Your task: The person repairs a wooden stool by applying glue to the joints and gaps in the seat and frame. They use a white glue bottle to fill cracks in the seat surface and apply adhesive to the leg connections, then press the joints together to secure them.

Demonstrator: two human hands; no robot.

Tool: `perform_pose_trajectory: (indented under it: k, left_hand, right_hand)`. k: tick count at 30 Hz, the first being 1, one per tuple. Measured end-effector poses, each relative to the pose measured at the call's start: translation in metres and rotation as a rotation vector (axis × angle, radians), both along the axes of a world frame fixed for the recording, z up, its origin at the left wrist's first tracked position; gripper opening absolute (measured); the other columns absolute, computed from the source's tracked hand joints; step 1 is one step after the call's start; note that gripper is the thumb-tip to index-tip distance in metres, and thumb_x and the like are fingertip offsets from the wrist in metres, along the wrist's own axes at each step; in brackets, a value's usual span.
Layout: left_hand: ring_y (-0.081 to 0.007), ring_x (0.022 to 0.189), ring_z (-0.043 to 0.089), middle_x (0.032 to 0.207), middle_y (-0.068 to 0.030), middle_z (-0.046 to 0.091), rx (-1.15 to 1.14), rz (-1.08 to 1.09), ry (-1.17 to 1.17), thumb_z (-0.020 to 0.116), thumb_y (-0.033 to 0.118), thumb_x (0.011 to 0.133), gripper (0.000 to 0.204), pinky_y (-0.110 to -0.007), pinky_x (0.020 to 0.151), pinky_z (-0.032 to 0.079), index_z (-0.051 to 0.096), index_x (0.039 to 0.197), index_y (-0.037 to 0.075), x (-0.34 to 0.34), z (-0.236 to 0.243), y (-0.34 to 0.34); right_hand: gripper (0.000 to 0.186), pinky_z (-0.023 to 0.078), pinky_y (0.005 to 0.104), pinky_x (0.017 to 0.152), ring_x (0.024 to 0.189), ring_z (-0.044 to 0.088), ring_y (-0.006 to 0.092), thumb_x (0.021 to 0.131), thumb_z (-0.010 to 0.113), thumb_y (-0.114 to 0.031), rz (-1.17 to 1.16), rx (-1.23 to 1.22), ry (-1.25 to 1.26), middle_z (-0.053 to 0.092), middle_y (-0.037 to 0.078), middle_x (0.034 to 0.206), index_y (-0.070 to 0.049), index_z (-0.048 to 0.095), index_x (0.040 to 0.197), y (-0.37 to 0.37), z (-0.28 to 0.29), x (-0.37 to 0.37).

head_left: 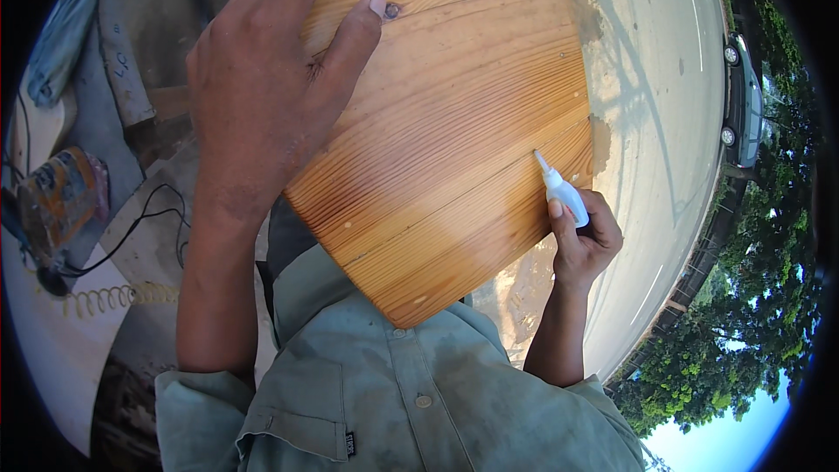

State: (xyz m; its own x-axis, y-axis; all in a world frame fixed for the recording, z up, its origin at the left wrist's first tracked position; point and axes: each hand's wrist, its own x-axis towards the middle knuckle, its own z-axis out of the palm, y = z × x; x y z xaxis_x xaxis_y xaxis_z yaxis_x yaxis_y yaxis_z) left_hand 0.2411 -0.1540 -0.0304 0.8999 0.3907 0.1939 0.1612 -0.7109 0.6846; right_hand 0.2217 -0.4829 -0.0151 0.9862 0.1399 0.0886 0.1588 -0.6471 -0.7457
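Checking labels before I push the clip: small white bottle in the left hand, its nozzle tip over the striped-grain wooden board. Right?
Wrong hand. The head view shows the small white bottle in the right hand; the left hand is at the upper-left edge of the wooden board. The nozzle tip over the board is correct.

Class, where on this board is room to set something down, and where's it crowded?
Bare: the middle of the board, between left hand and white bottle, and its near corner by the shirt. Crowded: upper left, at the left hand; right edge, by bottle and right hand.
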Motion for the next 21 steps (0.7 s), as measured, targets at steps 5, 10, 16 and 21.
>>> perform_pose_trajectory:
  k: [5,10,16,21]
  left_hand:
    - [-0.026,0.088,0.07,0.097,-0.0123,0.072,-0.003,0.011,0.0,0.07,0.03,0.089,0.029,-0.034,0.08,0.052,0.071,0.106,0.006,0.0,0.0009,-0.0013]
    - [-0.0264,0.089,0.07,0.098,-0.0126,0.072,0.015,-0.004,-0.024,0.071,0.029,0.089,0.029,-0.034,0.081,0.052,0.071,0.106,0.005,0.0003,-0.0012,0.0008]
    - [-0.0265,0.089,0.07,0.098,-0.0127,0.072,0.01,0.002,-0.024,0.071,0.029,0.09,0.029,-0.034,0.082,0.052,0.071,0.106,0.005,-0.0002,-0.0004,0.0001]
    - [-0.0264,0.089,0.07,0.098,-0.0127,0.072,0.053,-0.035,-0.051,0.07,0.029,0.09,0.029,-0.035,0.082,0.052,0.071,0.106,0.005,-0.0011,-0.0059,0.0035]
  right_hand:
    - [0.02,0.041,0.0211,0.064,0.072,0.057,0.0083,0.079,0.081,-0.004,0.003,-0.014,-0.014,0.067,0.004,0.082,0.002,0.072,0.096,-0.0025,-0.0018,0.0018]
    - [0.018,0.041,0.0211,0.065,0.071,0.055,0.0076,0.082,0.079,-0.004,-0.016,-0.017,0.0,0.066,0.003,0.082,0.003,0.071,0.096,-0.0028,0.0,0.0026]
    - [0.019,0.041,0.021,0.065,0.072,0.056,0.0076,0.082,0.08,-0.005,-0.036,-0.003,0.005,0.066,0.003,0.082,0.003,0.071,0.096,-0.0037,-0.0017,0.003]
    - [0.02,0.042,0.021,0.064,0.072,0.057,0.0077,0.08,0.081,-0.005,-0.053,0.016,0.002,0.066,0.003,0.082,0.002,0.071,0.096,-0.0054,-0.0026,0.0045]
